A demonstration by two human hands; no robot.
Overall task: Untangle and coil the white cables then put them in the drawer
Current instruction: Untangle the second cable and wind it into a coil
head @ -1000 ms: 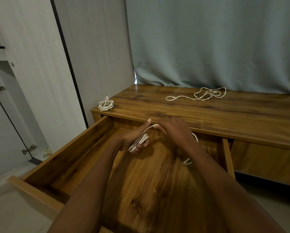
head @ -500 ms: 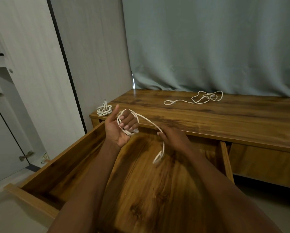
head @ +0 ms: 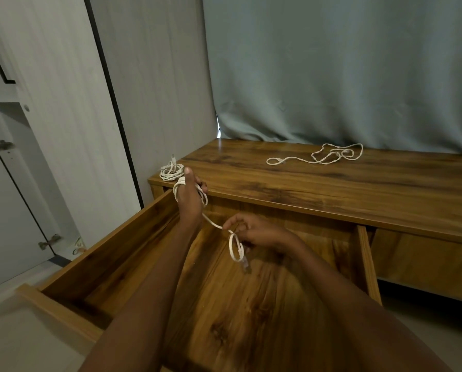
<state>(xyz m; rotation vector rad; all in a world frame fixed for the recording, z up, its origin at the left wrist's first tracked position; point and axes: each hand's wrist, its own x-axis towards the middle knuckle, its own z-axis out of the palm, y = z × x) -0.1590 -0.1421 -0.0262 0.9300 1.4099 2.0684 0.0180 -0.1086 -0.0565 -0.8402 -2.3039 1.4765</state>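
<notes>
While the white cable point(head: 211, 222) is wound into a coil, the left hand point(head: 188, 197) is raised over the back left corner of the open drawer point(head: 112, 253) and used as a former: several turns are seen wrapped round its palm and curled fingers, so that even loops are kept. The free end is pinched between thumb and fingertips of the right hand point(head: 256, 233), held lower over the drawer's floor, where a small loop and the plug point(head: 246, 265) hang down; the run between the hands is thereby kept taut enough to feed the next turn. A finished coil point(head: 171, 171) is set on the left corner of the wooden cabinet top point(head: 331, 189), near the drawer. A tangled cable point(head: 326, 157) is left farther back, by the curtain point(head: 331, 71), probably to be treated last.
</notes>
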